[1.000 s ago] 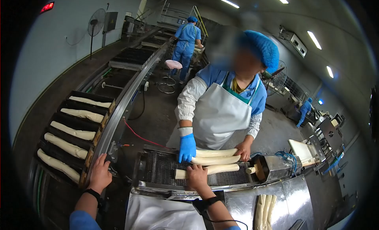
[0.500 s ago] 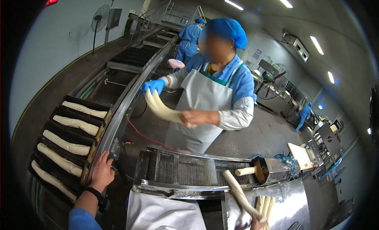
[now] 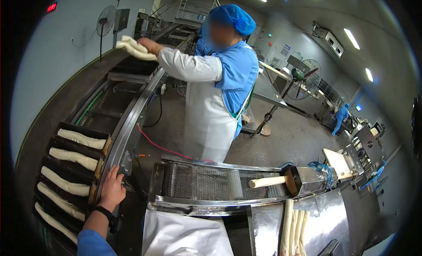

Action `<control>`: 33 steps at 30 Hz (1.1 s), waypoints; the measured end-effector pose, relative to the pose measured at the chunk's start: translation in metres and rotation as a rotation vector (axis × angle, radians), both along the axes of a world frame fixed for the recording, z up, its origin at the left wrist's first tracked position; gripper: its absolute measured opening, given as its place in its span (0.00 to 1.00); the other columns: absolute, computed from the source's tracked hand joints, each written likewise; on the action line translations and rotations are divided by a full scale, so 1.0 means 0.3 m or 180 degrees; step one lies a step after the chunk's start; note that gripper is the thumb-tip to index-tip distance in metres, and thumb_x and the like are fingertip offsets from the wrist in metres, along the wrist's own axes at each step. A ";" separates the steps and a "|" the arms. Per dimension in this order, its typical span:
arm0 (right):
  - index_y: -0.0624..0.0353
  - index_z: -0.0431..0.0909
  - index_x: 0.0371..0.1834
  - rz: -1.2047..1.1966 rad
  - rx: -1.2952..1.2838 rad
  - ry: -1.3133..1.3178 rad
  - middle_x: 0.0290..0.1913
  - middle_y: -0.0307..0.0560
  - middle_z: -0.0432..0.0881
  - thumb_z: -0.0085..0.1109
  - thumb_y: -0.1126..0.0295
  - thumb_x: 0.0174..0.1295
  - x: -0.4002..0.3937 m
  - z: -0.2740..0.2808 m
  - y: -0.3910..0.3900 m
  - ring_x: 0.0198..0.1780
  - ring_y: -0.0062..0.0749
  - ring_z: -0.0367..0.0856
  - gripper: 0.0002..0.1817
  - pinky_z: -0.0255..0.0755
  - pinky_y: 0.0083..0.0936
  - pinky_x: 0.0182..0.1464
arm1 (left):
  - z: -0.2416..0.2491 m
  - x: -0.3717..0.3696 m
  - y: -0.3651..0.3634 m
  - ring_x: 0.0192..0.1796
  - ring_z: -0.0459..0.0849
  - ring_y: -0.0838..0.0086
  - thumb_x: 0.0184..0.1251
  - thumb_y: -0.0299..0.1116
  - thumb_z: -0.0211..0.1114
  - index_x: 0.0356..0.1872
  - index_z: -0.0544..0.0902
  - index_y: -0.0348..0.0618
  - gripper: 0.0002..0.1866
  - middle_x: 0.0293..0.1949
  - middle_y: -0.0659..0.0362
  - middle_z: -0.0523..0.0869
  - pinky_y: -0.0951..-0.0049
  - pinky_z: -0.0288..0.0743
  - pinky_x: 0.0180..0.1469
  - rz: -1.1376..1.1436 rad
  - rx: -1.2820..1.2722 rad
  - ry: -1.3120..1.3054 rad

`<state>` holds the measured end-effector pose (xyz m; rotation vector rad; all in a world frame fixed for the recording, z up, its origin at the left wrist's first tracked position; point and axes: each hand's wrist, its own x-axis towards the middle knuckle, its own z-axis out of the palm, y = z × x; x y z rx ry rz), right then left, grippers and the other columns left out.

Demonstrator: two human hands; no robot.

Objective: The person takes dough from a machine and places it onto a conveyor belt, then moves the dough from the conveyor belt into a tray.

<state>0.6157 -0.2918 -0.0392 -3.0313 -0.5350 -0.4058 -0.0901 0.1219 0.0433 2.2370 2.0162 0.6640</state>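
Note:
My left hand (image 3: pixel 113 189) lies on the metal side rail (image 3: pixel 119 155) of the left conveyor, its fingers extended and no dough in them. Beside it, several pale dough strips (image 3: pixel 66 180) rest in dark baking pans (image 3: pixel 49 162), one per pan. My right hand is out of view. At the lower right, several dough sticks (image 3: pixel 287 227) lie side by side on a shiny steel table (image 3: pixel 327 216). One more dough piece (image 3: pixel 267 181) sticks out of the machine outlet (image 3: pixel 291 180) onto the mesh belt (image 3: pixel 202 183).
Across the belt a co-worker (image 3: pixel 211 97) in a white apron holds twisted dough (image 3: pixel 137 49) above the left conveyor. A white cloth (image 3: pixel 184 234) hangs in front of me. A red cable (image 3: pixel 158 149) runs behind the belt. A fan (image 3: pixel 303 78) stands behind.
The co-worker has turned left and swung the dough over the conveyor. My right hand has left view, and the dough stick it held now lies beside the others. The pans have shifted slightly nearer.

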 end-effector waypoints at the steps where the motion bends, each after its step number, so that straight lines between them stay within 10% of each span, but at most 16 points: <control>1: 0.60 0.57 0.81 -0.0001 0.0020 -0.0131 0.74 0.75 0.65 0.61 0.24 0.54 0.033 -0.021 0.015 0.78 0.61 0.60 0.62 0.49 0.66 0.76 | -0.010 -0.004 0.003 0.79 0.62 0.51 0.54 0.24 0.65 0.55 0.83 0.32 0.24 0.74 0.43 0.68 0.57 0.60 0.79 -0.0004 0.0021 0.0004; 5: 0.55 0.51 0.85 0.0235 0.0102 0.0594 0.81 0.71 0.55 0.56 0.20 0.53 0.008 0.195 0.139 0.83 0.66 0.45 0.65 0.33 0.73 0.77 | -0.010 -0.001 0.004 0.78 0.63 0.51 0.54 0.24 0.65 0.55 0.83 0.32 0.23 0.74 0.43 0.68 0.56 0.60 0.79 -0.0004 0.0023 0.0040; 12: 0.42 0.50 0.86 0.0301 -0.0291 0.1441 0.82 0.72 0.50 0.54 0.26 0.61 -0.016 0.489 0.403 0.82 0.74 0.46 0.55 0.43 0.69 0.78 | -0.018 -0.003 0.005 0.78 0.63 0.50 0.52 0.23 0.65 0.54 0.84 0.32 0.24 0.74 0.44 0.68 0.56 0.60 0.79 -0.0034 0.0095 0.0056; 15: 0.49 0.57 0.82 0.0241 -0.0055 0.1012 0.69 0.69 0.68 0.77 0.43 0.53 0.090 0.421 0.472 0.69 0.64 0.71 0.56 0.64 0.55 0.72 | -0.033 -0.008 0.009 0.78 0.64 0.51 0.52 0.23 0.65 0.54 0.84 0.31 0.23 0.74 0.44 0.68 0.56 0.60 0.79 -0.0016 0.0112 0.0066; 16: 0.42 0.45 0.86 0.0203 -0.0103 0.1344 0.75 0.72 0.57 0.73 0.27 0.43 0.218 0.345 0.450 0.73 0.73 0.62 0.70 0.57 0.62 0.74 | -0.032 -0.007 0.006 0.78 0.64 0.51 0.52 0.23 0.65 0.54 0.84 0.31 0.23 0.74 0.44 0.68 0.56 0.60 0.79 -0.0007 0.0107 0.0061; 29: 0.43 0.48 0.86 0.0499 -0.0288 0.0910 0.81 0.78 0.46 0.56 0.26 0.59 0.095 0.286 0.422 0.76 0.76 0.56 0.57 0.46 0.63 0.76 | -0.004 0.010 0.000 0.78 0.64 0.50 0.52 0.23 0.65 0.53 0.84 0.31 0.23 0.74 0.43 0.69 0.56 0.60 0.79 0.0026 0.0062 -0.0025; 31: 0.49 0.59 0.81 0.0606 -0.0431 0.0287 0.75 0.71 0.63 0.59 0.35 0.62 0.046 0.262 0.399 0.70 0.63 0.68 0.49 0.60 0.54 0.72 | -0.005 0.008 0.001 0.78 0.64 0.50 0.52 0.23 0.65 0.53 0.84 0.31 0.23 0.74 0.43 0.69 0.56 0.60 0.79 0.0026 0.0049 -0.0004; 33: 0.41 0.51 0.86 0.1204 -0.0325 0.0888 0.82 0.72 0.49 0.55 0.32 0.66 -0.013 0.326 0.354 0.81 0.75 0.45 0.50 0.44 0.66 0.79 | -0.005 0.006 -0.001 0.78 0.64 0.50 0.52 0.23 0.65 0.53 0.84 0.31 0.23 0.73 0.42 0.69 0.57 0.59 0.79 0.0001 0.0048 -0.0012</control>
